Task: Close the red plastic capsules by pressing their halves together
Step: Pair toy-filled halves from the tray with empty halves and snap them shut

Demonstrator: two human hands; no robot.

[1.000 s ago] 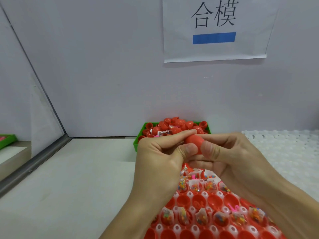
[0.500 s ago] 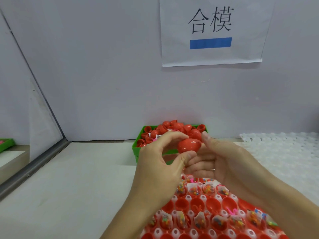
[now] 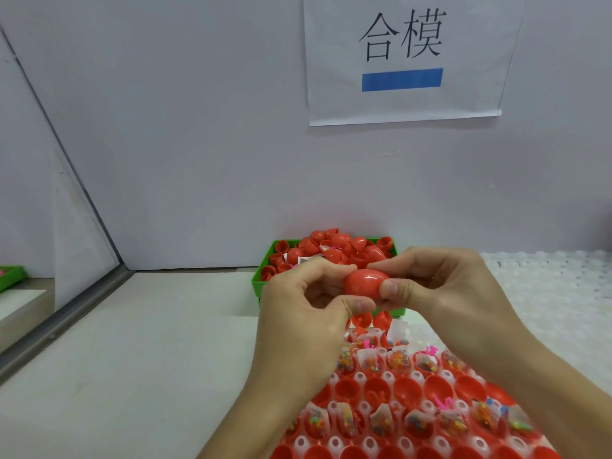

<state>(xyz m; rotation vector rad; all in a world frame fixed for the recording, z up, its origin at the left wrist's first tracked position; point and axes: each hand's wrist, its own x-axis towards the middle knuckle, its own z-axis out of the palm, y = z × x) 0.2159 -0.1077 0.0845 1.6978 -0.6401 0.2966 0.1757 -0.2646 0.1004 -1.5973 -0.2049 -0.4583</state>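
1. A white paper sign (image 3: 405, 58) hangs on the far wall, right of centre, printed with two black characters, 合模, above a solid blue bar (image 3: 402, 79).
2. The pale wall (image 3: 198, 127) fills the far side of the scene.
3. A white tabletop (image 3: 139, 342) spreads across the near left.
4. A grey metal strip (image 3: 59, 329) runs diagonally along the table's left edge, below an angled white panel (image 3: 79, 226).
5. A white bumpy sheet (image 3: 556, 293) lies at the right.

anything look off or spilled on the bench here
Nothing stands out. Both hands, left hand and right hand, hold one red capsule level; loose halves stay inside the green bin, none on the table.
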